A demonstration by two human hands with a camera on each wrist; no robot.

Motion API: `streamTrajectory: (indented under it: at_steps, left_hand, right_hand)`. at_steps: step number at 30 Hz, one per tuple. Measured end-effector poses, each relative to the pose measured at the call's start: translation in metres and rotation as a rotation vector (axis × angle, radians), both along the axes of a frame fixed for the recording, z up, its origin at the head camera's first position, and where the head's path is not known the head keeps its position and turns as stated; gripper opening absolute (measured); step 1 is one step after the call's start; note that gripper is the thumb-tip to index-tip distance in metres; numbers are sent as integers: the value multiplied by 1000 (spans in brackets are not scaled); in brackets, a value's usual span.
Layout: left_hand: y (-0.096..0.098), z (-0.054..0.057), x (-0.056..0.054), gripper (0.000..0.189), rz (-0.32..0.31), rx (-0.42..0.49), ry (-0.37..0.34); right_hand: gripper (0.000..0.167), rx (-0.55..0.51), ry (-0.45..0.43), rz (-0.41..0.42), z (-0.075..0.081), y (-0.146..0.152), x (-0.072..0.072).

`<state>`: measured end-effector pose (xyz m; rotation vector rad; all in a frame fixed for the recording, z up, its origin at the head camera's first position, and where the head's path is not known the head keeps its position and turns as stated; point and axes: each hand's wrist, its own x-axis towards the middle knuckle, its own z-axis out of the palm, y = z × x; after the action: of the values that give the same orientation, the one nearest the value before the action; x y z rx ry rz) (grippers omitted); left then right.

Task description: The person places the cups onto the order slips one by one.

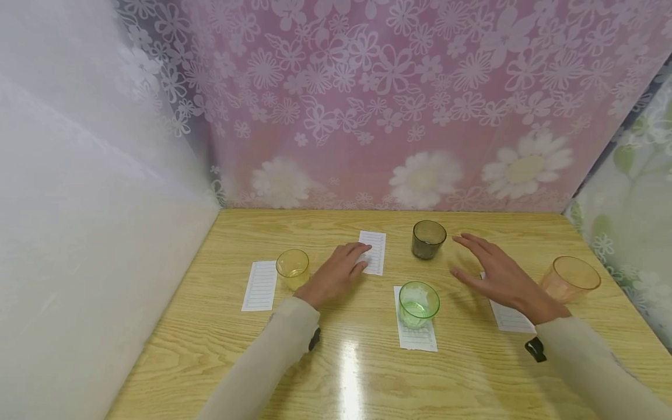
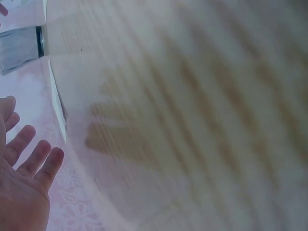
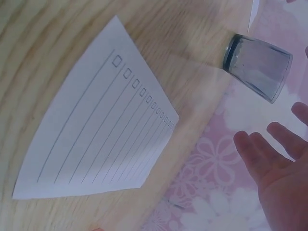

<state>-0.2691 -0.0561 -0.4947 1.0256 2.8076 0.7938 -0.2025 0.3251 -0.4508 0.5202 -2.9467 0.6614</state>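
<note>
My left hand (image 1: 338, 273) reaches over the table with fingers extended, the fingertips overlapping a white lined paper slip (image 1: 377, 262) in the head view. To the right of that slip stands a dark grey glass (image 1: 427, 242). My right hand (image 1: 499, 277) is held just right of this glass, fingers and thumb spread apart and nothing between them. Both wrist views show loosely extended fingers, the left hand (image 2: 26, 187) and the right hand (image 3: 284, 178), with the same grey glass (image 3: 260, 67) upright beyond them.
A yellow glass (image 1: 293, 265) stands beside a slip (image 1: 259, 286) on the left. Nearer, a green glass (image 1: 418, 306) sits on another slip (image 1: 420, 341). An orange glass (image 1: 572, 277) is at the right, near a slip (image 1: 511, 319) partly under my right arm. Flowered curtain (image 1: 336, 116) borders the back.
</note>
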Motion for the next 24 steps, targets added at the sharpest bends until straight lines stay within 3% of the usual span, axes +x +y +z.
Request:
streamTrajectory:
  at_steps: [11, 24]
  left_hand:
    - [1, 0, -9, 51, 52, -84, 25]
    - [2, 1, -10, 51, 111, -147, 34]
  right_hand:
    - [80, -45, 14, -24, -1, -4, -14]
    - [78, -101, 0, -49, -3, -13, -27]
